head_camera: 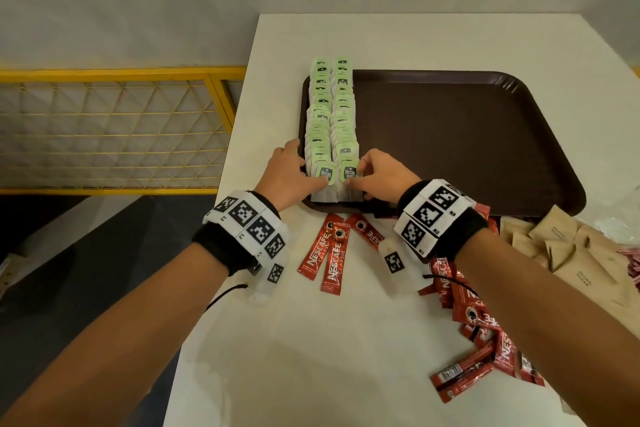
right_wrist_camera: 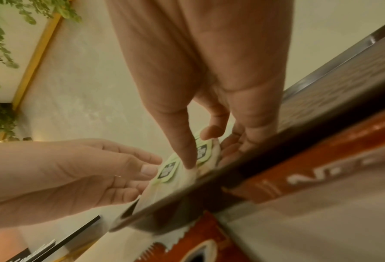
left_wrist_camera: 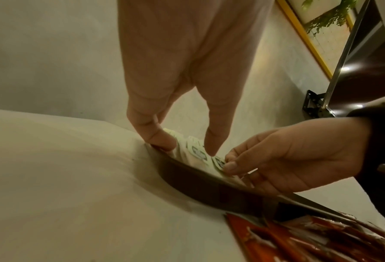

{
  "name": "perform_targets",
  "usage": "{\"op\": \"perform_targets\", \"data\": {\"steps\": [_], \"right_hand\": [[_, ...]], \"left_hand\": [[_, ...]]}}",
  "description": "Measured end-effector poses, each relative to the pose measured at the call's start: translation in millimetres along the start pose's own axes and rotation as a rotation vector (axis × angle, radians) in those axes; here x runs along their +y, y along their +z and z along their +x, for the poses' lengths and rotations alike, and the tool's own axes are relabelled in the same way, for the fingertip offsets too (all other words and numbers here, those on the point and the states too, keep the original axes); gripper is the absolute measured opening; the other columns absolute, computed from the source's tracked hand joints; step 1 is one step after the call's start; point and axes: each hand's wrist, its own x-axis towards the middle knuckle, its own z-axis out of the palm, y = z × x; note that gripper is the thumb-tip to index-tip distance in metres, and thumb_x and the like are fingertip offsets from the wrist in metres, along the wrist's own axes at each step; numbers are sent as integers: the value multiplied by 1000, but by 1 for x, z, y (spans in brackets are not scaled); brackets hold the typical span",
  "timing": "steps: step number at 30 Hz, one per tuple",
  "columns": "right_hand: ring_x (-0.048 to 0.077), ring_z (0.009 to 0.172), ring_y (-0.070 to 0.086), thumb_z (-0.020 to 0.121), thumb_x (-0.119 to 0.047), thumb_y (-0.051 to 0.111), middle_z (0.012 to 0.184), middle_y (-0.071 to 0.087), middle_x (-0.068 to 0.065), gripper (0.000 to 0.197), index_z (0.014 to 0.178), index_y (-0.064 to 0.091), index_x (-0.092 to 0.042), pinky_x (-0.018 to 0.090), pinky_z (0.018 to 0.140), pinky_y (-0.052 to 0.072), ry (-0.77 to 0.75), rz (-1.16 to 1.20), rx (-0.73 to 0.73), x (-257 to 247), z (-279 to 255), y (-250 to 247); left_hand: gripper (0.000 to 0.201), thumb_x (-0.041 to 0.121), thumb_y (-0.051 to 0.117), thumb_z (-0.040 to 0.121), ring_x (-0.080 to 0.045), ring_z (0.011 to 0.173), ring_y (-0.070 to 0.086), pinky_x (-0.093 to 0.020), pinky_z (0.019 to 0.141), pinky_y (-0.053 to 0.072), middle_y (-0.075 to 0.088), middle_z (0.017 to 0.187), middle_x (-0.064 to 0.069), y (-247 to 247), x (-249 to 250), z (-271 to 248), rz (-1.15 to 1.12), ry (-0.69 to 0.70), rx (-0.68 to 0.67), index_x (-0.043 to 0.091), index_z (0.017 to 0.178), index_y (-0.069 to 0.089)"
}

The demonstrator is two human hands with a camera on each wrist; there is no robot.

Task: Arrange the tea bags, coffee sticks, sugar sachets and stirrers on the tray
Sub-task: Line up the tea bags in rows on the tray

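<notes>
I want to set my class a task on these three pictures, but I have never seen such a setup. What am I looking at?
No machine here: a person works with bare hands and wears three cameras. The wide picture comes from the head, looking down; the other two come from the wrists, looking along the fingers. Checkered bands wrap both wrists. On the white table sits a brown tray with two rows of green-tagged tea bags. Red coffee sticks and brown sachets lie on the table nearby. The left hand touches the left row's near end with relaxed fingers; the right hand pinches the tag of the right row's front bag.
</notes>
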Motion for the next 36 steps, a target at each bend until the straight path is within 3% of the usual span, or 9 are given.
{"op": "perform_targets", "data": {"steps": [4,8,10,13,17,23,30,33,36], "right_hand": [[17,82,55,86,-22,64,96,53,3,22,87,43,-18,31,78,51,11,-12,-5,-3,2,1],[13,80,52,86,-25,65,104,51,4,27,98,43,-16,21,63,43,-14,9,51,-1,1,-2],[15,103,52,88,-25,63,123,47,7,38,118,41,-16,23,80,44,-21,117,95,-2,1,-1],[20,135,35,94,-17,53,150,31,7,72,149,8,-13,34,110,33,-1,366,28,-10,-2,5],[17,138,32,96,-8,45,155,22,2,81,148,-16,-14,30,112,30,-26,499,-85,-17,0,16],[20,136,34,97,-9,43,155,22,7,76,148,-15,-13,33,110,32,27,576,-42,-16,8,10],[27,142,21,100,-43,25,156,19,12,64,150,11,-6,24,103,24,121,615,66,-32,36,-25],[27,139,30,87,-66,35,154,26,10,86,150,16,-11,42,114,28,120,658,11,-31,60,-20],[21,139,32,45,-88,45,154,26,0,128,150,13,-22,46,113,29,98,724,-65,2,117,-4]], "left_hand": [[61,24,73,78,-25,113,53,-37,91,48,54,123,-11,1,3,2,-8,16,-23,13,130,43],[70,22,70,81,-22,112,53,-24,83,42,42,133,-12,-3,3,0,-57,-10,-7,9,139,33],[71,21,67,84,-23,119,49,-24,85,39,38,139,-13,-5,4,-1,-107,-13,20,7,141,28],[75,16,57,90,-22,133,38,-27,102,35,31,148,-11,-3,9,2,-269,-45,2,7,148,11],[72,5,46,91,-17,128,45,-40,108,38,43,142,-2,4,16,-2,-448,-47,-112,8,148,3],[78,7,45,93,-12,133,35,-28,109,32,28,150,3,4,15,0,-434,-31,-86,12,149,-10],[71,15,39,97,-18,143,15,-27,110,20,12,157,-3,-18,26,27,-514,-90,-4,15,149,-9],[69,12,36,96,-22,138,26,-24,100,25,27,151,-9,-22,38,45,-559,-121,-16,12,149,-7],[70,9,36,94,-20,128,36,-24,94,30,35,145,-9,-19,45,57,-602,-138,-44,12,149,-6]]}}
